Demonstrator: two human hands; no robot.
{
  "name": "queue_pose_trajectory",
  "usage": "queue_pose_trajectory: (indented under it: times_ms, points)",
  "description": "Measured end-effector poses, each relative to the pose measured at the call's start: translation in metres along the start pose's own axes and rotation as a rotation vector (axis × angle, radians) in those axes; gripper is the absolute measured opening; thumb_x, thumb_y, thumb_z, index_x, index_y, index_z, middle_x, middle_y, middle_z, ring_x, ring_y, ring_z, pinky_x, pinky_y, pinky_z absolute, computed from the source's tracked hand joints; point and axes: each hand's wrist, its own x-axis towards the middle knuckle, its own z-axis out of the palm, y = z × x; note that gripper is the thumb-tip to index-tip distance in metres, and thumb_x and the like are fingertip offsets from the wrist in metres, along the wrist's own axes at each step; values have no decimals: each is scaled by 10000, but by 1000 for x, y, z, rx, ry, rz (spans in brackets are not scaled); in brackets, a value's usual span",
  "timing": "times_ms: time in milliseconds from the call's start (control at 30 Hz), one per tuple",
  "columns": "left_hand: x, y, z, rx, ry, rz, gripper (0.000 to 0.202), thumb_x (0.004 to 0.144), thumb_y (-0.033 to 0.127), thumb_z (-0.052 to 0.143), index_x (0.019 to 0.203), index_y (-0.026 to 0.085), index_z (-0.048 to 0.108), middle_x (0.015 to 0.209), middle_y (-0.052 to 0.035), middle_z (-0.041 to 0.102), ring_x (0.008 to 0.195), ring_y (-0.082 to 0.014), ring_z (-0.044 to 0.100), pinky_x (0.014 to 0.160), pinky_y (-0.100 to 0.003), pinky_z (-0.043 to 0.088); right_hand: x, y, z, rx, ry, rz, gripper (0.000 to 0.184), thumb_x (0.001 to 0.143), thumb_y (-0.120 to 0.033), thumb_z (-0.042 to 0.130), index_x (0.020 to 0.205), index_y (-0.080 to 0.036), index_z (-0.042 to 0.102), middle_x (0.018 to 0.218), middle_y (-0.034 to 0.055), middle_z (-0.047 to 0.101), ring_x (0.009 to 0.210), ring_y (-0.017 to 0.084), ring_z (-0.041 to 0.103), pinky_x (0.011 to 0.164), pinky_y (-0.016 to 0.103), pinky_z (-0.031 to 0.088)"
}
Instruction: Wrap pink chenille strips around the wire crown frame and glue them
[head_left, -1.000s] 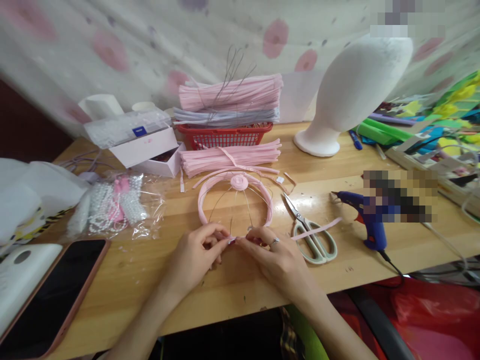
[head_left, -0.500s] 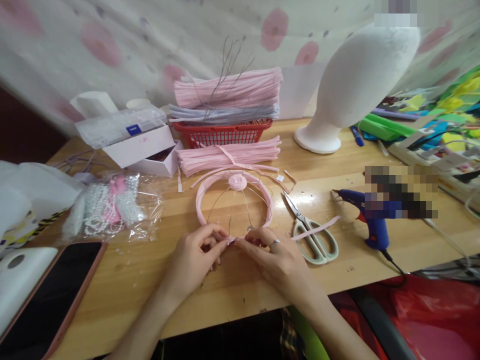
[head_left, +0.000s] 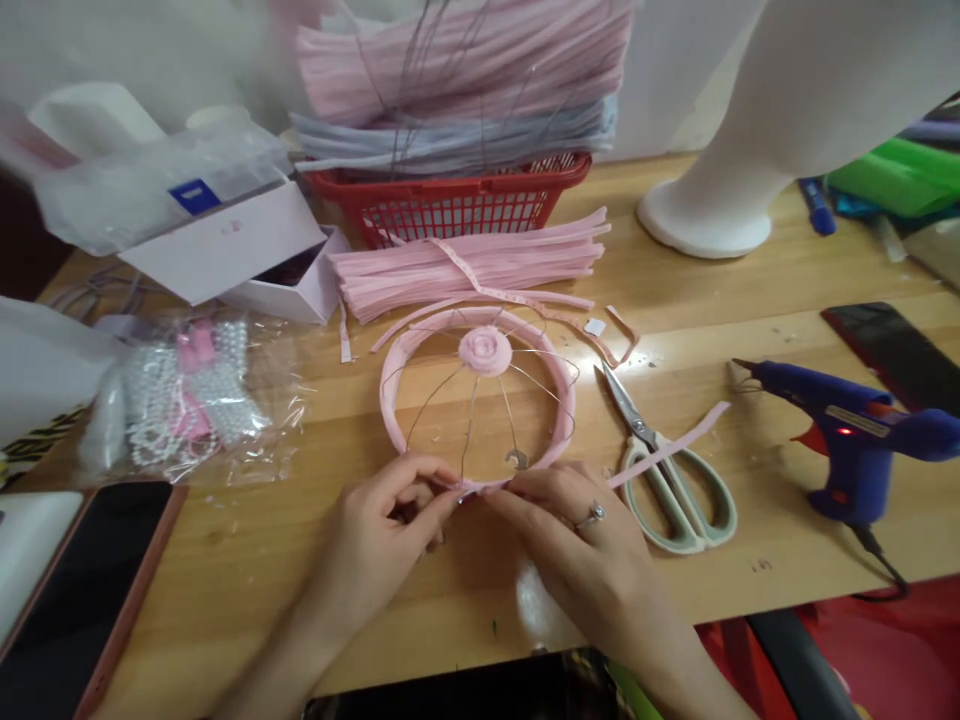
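A pink-wrapped hoop (head_left: 561, 405) lies on the wooden table, with thin wires running from its rim to a pink fabric rose (head_left: 485, 352) near its centre. At the hoop's near edge, my left hand (head_left: 390, 525) is closed, thumb and forefinger pinching the pink rim. Close beside it, my right hand (head_left: 577, 525) is closed on the same edge, fingertips almost meeting the left ones. A narrow pink ribbon (head_left: 697, 428) runs out from under my right hand across the scissors (head_left: 679, 500). The fingers partly hide what is pinched.
A blue glue gun (head_left: 840, 430) with a lit red light rests at right. Behind the hoop are a bundle of pink strips (head_left: 480, 262), a tape measure (head_left: 551, 308) and a red basket (head_left: 465, 205). Bagged beads (head_left: 202, 400) and a phone (head_left: 82, 590) lie left; a white stand (head_left: 705, 215) rises behind.
The view has moved in closer and tilted down, so things look larger. Both hands stay pinched at the hoop's near edge; my right hand's fingers have shifted slightly along it.
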Motion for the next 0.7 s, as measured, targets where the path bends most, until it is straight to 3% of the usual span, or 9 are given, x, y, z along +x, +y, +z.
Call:
queue_pose_trajectory:
  times_ms: [200, 500, 700]
  points:
    - [-1, 3, 1, -7, 40, 38, 17, 829, 238, 690, 824, 239, 707, 490, 91, 614, 419, -78, 586, 434, -143, 454, 2, 0, -4, 96, -12, 17, 253, 1050, -112, 454, 1190, -95, 664, 1008, 98, 733, 857, 191, 631, 747, 338, 498]
    - [-2, 13, 1, 57, 106, 72, 70, 793, 182, 702, 803, 251, 700, 497, 105, 674, 427, -74, 647, 479, -118, 497, 9, -3, -12, 146, -68, 138, 333, 1085, -179, 388, 1112, -153, 719, 943, 57, 765, 808, 165, 680, 722, 314, 537]
    - [0, 17, -2, 137, 80, 60, 92, 800, 169, 687, 781, 258, 700, 503, 111, 682, 426, -69, 638, 490, -123, 492, 11, -3, -12, 197, -89, 210, 317, 1064, -194, 433, 1100, -181, 747, 929, 47, 772, 809, 164, 709, 738, 287, 555]
